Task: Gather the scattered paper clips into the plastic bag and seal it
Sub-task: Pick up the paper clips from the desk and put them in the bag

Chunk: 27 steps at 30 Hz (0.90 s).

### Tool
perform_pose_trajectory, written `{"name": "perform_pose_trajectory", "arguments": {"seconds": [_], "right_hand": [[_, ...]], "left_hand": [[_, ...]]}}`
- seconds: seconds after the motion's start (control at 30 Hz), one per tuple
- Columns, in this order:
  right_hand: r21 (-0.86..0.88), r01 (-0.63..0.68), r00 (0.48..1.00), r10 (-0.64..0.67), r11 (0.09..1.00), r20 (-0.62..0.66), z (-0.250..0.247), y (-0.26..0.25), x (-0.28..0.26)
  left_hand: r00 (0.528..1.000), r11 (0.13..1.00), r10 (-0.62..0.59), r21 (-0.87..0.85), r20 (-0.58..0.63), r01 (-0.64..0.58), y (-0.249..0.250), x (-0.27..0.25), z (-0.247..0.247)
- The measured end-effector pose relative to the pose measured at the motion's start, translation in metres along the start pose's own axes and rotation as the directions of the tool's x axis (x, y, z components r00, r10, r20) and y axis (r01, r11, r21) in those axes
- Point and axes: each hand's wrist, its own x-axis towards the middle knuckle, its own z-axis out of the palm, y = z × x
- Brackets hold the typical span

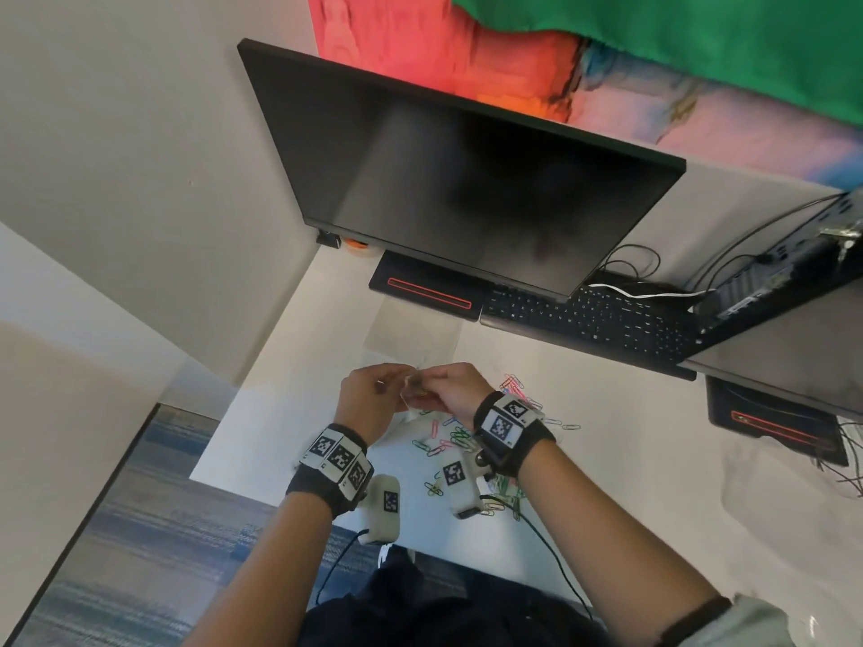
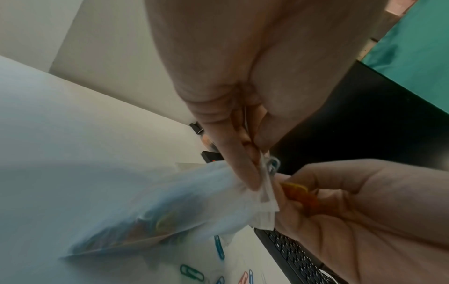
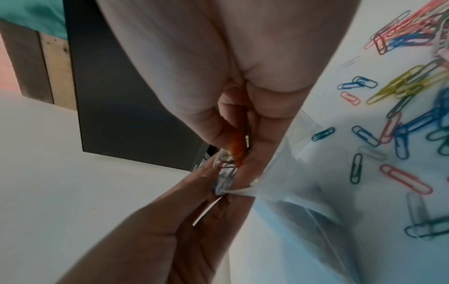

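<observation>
I hold a clear plastic bag (image 2: 218,194) above the white desk (image 1: 289,413); coloured paper clips (image 2: 160,224) lie in its bottom. My left hand (image 2: 255,173) pinches the bag's top edge. My right hand (image 3: 238,153) meets it at the mouth and pinches a few orange paper clips (image 3: 237,146), seen too in the left wrist view as orange clips (image 2: 300,196). In the head view the left hand (image 1: 373,394) and right hand (image 1: 448,389) touch over the bag (image 1: 413,389). Several loose clips (image 1: 448,441) lie scattered under and right of my right wrist, more clips (image 3: 401,115) beside the bag (image 3: 303,192).
A dark monitor (image 1: 467,189) and a black keyboard (image 1: 593,319) stand behind my hands. A flat clear sheet or bag (image 1: 411,329) lies before the monitor base. Cables (image 1: 840,459) trail at the right. The desk's near edge (image 1: 261,492) drops to carpet on the left.
</observation>
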Motion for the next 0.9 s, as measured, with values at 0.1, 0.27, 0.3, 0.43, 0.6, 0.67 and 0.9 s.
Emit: {"name": "perform_pose_trajectory", "arguments": {"seconds": [0.1, 0.27, 0.3, 0.43, 0.6, 0.67, 0.9], "right_hand": [[-0.264, 0.045, 0.993, -0.071, 0.963, -0.089, 0.006, 0.0, 0.004], [-0.438, 0.08, 0.984, -0.141, 0.895, -0.107, 0.011, 0.001, -0.001], [-0.523, 0.103, 0.972, -0.197, 0.846, -0.126, 0.013, 0.001, -0.001], [-0.758, 0.199, 0.937, -0.347, 0.621, -0.038, 0.018, 0.002, -0.002], [-0.817, 0.268, 0.928, -0.364, 0.51, 0.077, 0.019, -0.004, -0.007], [-0.828, 0.321, 0.93, -0.32, 0.46, 0.183, 0.017, -0.009, -0.012], [-0.622, 0.273, 0.88, -0.452, 0.734, -0.148, -0.025, 0.001, 0.004]], "left_hand": [[1.0, 1.0, 0.015, -0.004, 0.003, -0.015, -0.002, 0.0, -0.004], [1.0, 1.0, 0.022, -0.023, 0.006, -0.022, -0.005, 0.0, -0.007], [1.0, 0.999, 0.02, -0.028, 0.005, -0.02, -0.005, -0.001, -0.007], [1.0, 1.0, 0.021, 0.0, 0.0, -0.021, -0.005, -0.002, -0.008], [1.0, 0.999, 0.015, -0.033, -0.01, -0.016, -0.008, -0.001, -0.013], [1.0, 0.999, 0.013, -0.039, -0.008, -0.014, -0.007, -0.002, -0.016], [0.997, 0.998, -0.007, -0.055, -0.078, 0.003, -0.004, -0.002, -0.039]]}}
